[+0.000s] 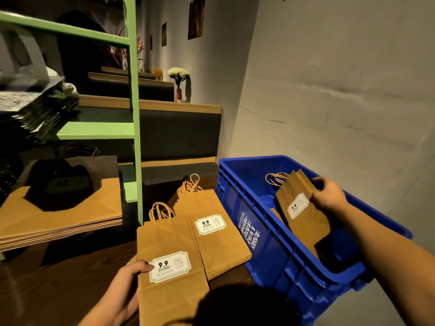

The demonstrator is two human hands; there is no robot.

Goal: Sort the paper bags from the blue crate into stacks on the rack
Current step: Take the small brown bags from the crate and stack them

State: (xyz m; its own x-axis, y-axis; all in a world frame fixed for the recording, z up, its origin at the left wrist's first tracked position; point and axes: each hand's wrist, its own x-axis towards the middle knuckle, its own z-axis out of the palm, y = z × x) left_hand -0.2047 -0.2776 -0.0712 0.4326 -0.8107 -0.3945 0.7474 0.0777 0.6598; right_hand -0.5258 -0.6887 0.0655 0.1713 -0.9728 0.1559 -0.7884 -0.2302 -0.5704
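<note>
On the left stands the green rack. Its lower shelf carries a flat stack of large brown bags, with one darker bag lying on top. A higher shelf on the far left holds a pile of dark printed bags.

In the near middle, the left hand holds a small brown bag by its left edge. The thumb lies on the front beside the white label and the fingers seem to be curled underneath. Just to the right of this bag, a pile of the same small bags lies flat on the dark wooden surface, between the held bag and the blue crate.

On the right, the right hand reaches into the crate and grips a bundle of small bags at its upper right edge, with the fingers bent around it. The bundle is tilted and is inside the crate, and at least one more bag is partly seen under it.

The step in hand seems to be taking the small bags out of the crate and collecting them by kind. The next move probably calls for lifting the bundle over the crate wall without catching the twisted handles. Then it should go left to the matching small bags, with edges lined up, before anything goes onto a shelf of the rack.
</note>
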